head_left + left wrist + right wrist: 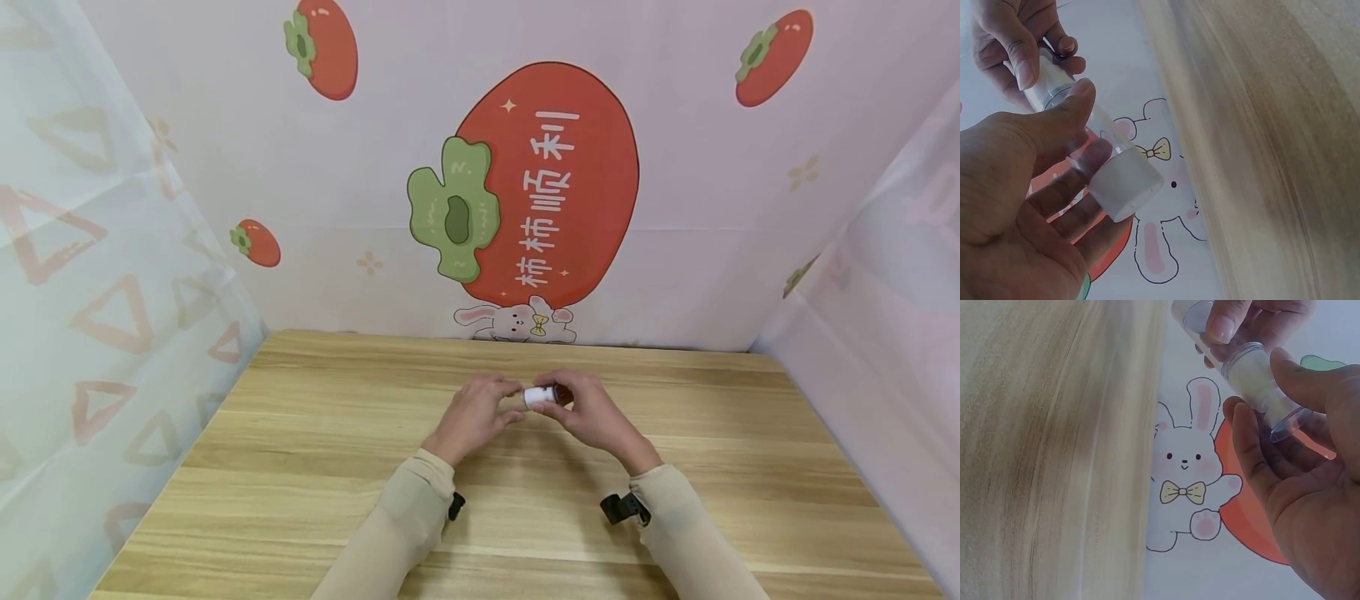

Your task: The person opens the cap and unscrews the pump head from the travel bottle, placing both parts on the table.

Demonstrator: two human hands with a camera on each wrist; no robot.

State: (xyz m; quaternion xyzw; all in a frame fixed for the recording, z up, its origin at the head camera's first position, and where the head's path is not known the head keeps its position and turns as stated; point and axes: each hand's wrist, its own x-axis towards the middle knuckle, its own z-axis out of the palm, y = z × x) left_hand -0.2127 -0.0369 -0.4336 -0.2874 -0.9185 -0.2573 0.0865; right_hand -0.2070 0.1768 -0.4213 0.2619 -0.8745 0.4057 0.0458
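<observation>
Between both hands is a small clear tube-shaped bottle (538, 397), held sideways above the wooden table. Its white cap (1127, 184) faces the left palm in the left wrist view. My left hand (474, 412) pinches the clear wall beside that cap with thumb and index finger, its other fingers spread below. On the opposite end, my right hand (594, 415) grips the bottle between thumb and fingers. The right wrist view shows a clear, flared end (1288, 425) with a whitish part inside. Fingers cover portions of the bottle, and its contents cannot be made out.
The wooden table (315, 467) extends around both arms. At its back edge stands a pale backdrop (375, 283) printed with persimmons and a rabbit. Patterned cloth walls (90, 333) flank the left and right sides. Black straps show at both wrists.
</observation>
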